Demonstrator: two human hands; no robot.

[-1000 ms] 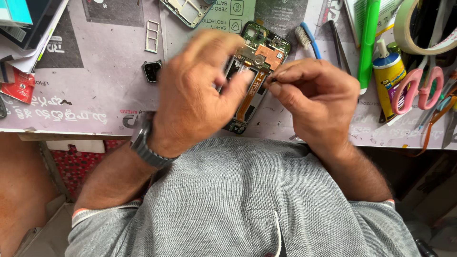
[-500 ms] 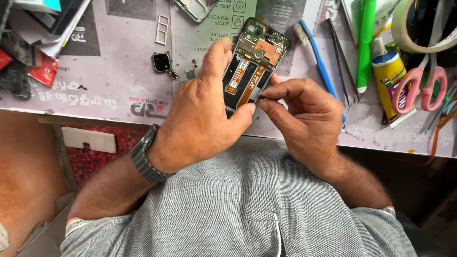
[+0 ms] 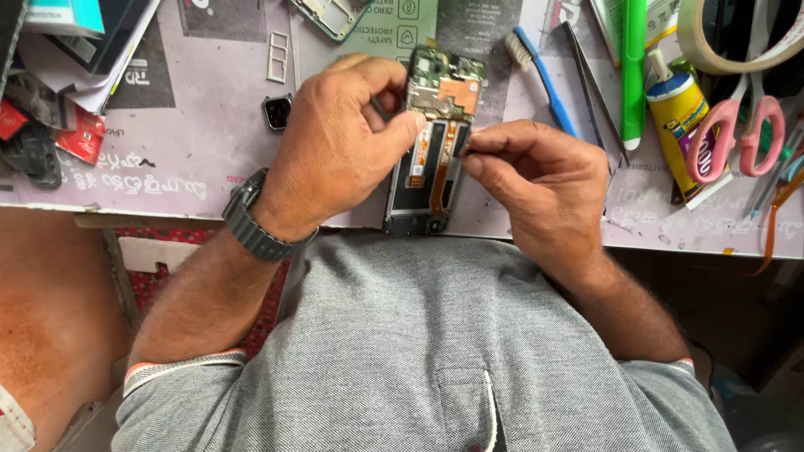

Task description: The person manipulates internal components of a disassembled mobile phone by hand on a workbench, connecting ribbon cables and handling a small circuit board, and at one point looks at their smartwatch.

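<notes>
The work mat (image 3: 167, 167) covers the bench, with the opened phone (image 3: 431, 151) lying upright-lengthwise at its near edge, between the two hands. The step in hand appears to be work on the internal flex ribbon: the left hand (image 3: 335, 159) pinches the phone's upper left edge near the circuit board (image 3: 444, 88), while the right hand (image 3: 544, 184) holds its thumb and forefinger clenched on a small dark item at the phone's right edge; what that item is cannot be told. The next move calls for fine, steady fingertip control. The phone is back-off, showing a green board, copper shield and orange ribbons. To the right lie pink scissors (image 3: 737, 134), a glue tube (image 3: 678, 117) and a blue brush (image 3: 544, 75).
</notes>
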